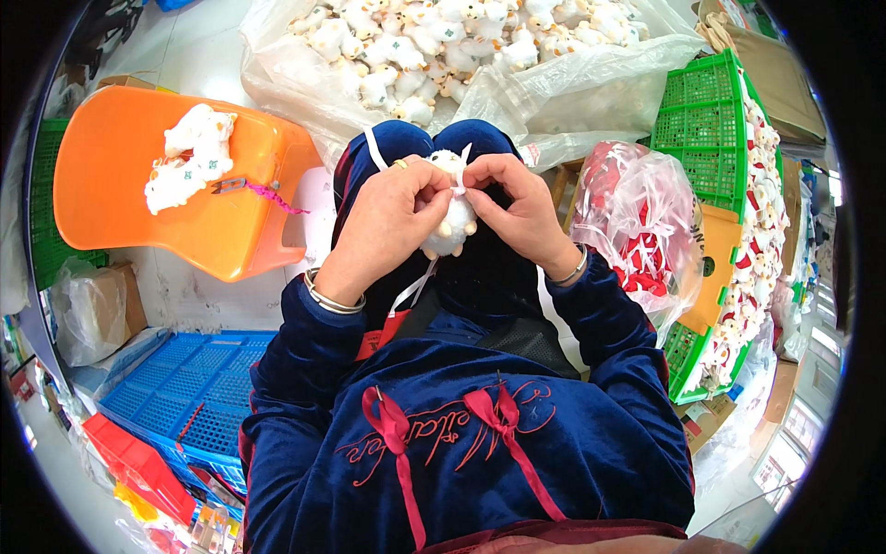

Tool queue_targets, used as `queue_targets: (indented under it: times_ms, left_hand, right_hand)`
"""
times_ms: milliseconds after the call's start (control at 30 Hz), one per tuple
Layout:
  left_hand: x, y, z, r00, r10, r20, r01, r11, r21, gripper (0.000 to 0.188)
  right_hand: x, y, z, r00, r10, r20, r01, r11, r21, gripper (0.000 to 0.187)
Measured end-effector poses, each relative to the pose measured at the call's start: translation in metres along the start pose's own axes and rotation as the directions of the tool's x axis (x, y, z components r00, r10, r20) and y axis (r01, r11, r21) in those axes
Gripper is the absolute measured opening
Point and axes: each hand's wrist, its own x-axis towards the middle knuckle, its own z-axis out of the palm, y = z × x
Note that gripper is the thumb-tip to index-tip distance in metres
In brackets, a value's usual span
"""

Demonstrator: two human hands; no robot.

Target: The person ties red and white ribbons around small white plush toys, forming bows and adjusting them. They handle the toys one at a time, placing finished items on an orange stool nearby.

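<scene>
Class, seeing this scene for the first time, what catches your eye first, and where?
A bright orange chair at left, bearing white plush toys, stands out first. At centre, the left hand and right hand pinch a white ribbon on a small toy. Beyond, a large plastic bag holds many similar toys.

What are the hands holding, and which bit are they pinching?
The left hand and right hand pinch the white ribbon with their fingertips, at the neck of a small white plush toy.
</scene>
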Motion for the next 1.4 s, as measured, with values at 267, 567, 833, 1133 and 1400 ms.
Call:
queue_targets:
  times_ms: [267,567,833,1133,1400]
  left_hand:
    - [-0.007,-0.005,-0.002,0.999,-0.007,-0.044,0.008,1.0,0.013,0.014]
    - [-0.003,0.01,-0.013,0.979,-0.2,0.031,0.198,0.978,0.059,0.032]
    - [-0.005,0.023,-0.003,0.997,-0.053,-0.057,0.067,0.958,0.277,0.021]
    - [-0.001,0.03,-0.001,0.996,-0.033,-0.078,0.06,0.925,0.375,0.02]
    - [-0.005,0.023,0.015,0.981,-0.099,-0.167,0.128,0.977,0.171,0.02]
  right_hand:
    - [-0.006,0.001,-0.007,0.977,-0.208,-0.05,0.183,0.933,-0.309,0.026]
    - [-0.001,-0.006,-0.024,0.968,0.215,-0.128,-0.209,0.976,0.057,0.026]
    - [0.008,-0.033,-0.009,0.974,0.227,0.008,-0.221,0.956,-0.193,0.016]
    - [0.019,-0.053,0.003,0.984,0.162,-0.071,-0.176,0.891,-0.418,0.015]
    - [0.014,-0.047,0.0,0.895,0.444,-0.052,-0.447,0.892,-0.073,0.014]
